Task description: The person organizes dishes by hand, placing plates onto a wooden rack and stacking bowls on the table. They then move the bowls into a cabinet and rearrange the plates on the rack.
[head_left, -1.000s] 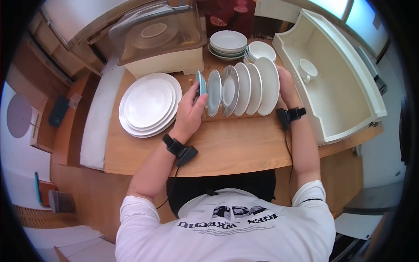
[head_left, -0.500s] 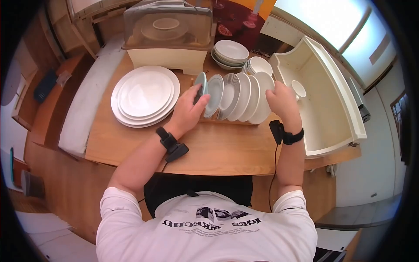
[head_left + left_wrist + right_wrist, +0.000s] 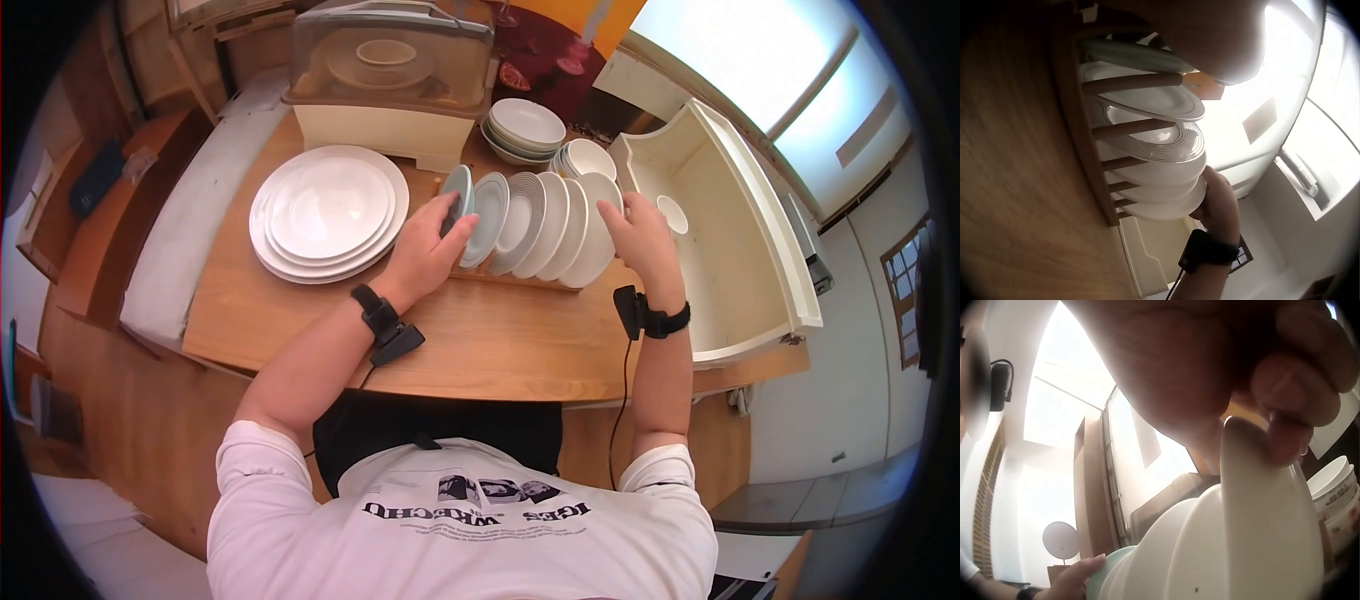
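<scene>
A wooden plate rack (image 3: 520, 281) holds a row of upright plates. My left hand (image 3: 425, 250) grips the pale green plate (image 3: 459, 184) at the left end, thumb at its near edge and fingers on its outer side. Beside it stand a grey-blue plate (image 3: 488, 222), a plate with ringed ridges (image 3: 522, 215) and several white ones. At the right end, my right hand (image 3: 645, 238) pinches the rim of the last white plate (image 3: 1266, 525); its curled fingers overlap the top edge in the right wrist view. Rack pegs (image 3: 1132, 82) show between the plates in the left wrist view.
Stacked large white plates (image 3: 330, 210) lie left of the rack. Behind it stand stacked plates and bowls (image 3: 527, 125) and smaller bowls (image 3: 590, 158). A cream open bin (image 3: 725, 250) with a white cup (image 3: 672, 214) sits right; a lidded dish box (image 3: 390, 130) stands back left.
My right hand has moved from the outer side of the last white plate to its rim, with the thumb now showing. My left hand stays at the pale green plate. The head view has shifted.
</scene>
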Demonstrator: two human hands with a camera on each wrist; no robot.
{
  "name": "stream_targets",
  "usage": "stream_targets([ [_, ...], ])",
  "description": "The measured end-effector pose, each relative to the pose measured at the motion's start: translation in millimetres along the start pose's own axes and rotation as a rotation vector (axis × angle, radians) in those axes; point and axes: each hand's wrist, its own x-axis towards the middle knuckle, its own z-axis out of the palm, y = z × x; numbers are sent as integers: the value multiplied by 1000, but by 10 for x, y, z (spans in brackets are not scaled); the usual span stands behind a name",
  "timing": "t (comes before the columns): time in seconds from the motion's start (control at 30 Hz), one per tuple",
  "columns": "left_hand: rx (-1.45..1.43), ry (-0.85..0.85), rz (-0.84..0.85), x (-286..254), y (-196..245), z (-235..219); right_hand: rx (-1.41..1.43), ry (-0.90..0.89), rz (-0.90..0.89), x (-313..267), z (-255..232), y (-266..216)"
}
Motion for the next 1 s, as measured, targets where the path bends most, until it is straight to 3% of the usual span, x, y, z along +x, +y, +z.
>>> stream_targets([
  [0.13, 64, -24, 8, -1, -50, -7, 189, -32, 16, -13, -103, -56],
  [0.3, 72, -20, 0, -13, -8, -18, 765, 4, 39, 396, 64, 504],
  [0.5, 10, -11, -16, -7, -8, -14, 1414, -104, 382, 646, 705, 1130],
  [0.6, 19, 22, 11, 5, -13, 10, 1538, -186, 395, 692, 1068, 1351],
  [0.7, -47, -53, -47, 6, 165, -50, 1601, -283, 412, 685, 1233, 1412],
  [0.87, 340, 26, 299, 43, 384, -104, 1604, -322, 401, 642, 1297, 1452],
  [0.93, 492, 23, 465, 92, 572, -94, 1618, -445, 344, 576, 1164, 1455],
  [1.0, 539, -143, 518, 166, 840, -35, 1593, -433, 406, 531, 1103, 1416],
])
